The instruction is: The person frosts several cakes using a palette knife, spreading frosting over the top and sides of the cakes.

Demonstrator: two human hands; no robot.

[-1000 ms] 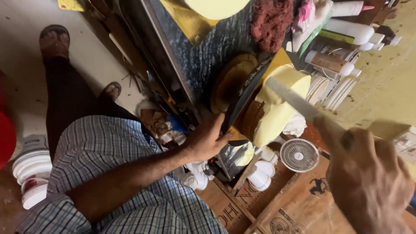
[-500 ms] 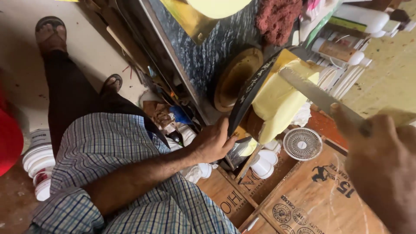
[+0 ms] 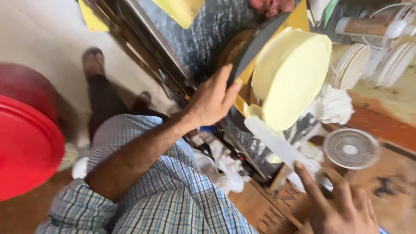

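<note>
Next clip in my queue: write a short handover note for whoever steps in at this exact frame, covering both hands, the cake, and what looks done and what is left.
Left hand: fingers on the edge of the dark round turntable board under the cake.
Right hand: gripping the long flat metal icing spatula, blade against the cake's lower side.
Round cake coated in pale yellow cream: sits on the board, fully covered, top looks flat.
Small white round fan lies beside it.
Done: coating applied.
Left: probably side smoothing; excess cream shows at the base.

Left hand [image 3: 210,102]: forearm extended forward, fingers spread, fingertips pressed to an edge.
Right hand [image 3: 342,208]: low, fingers curled in a grip.
</note>
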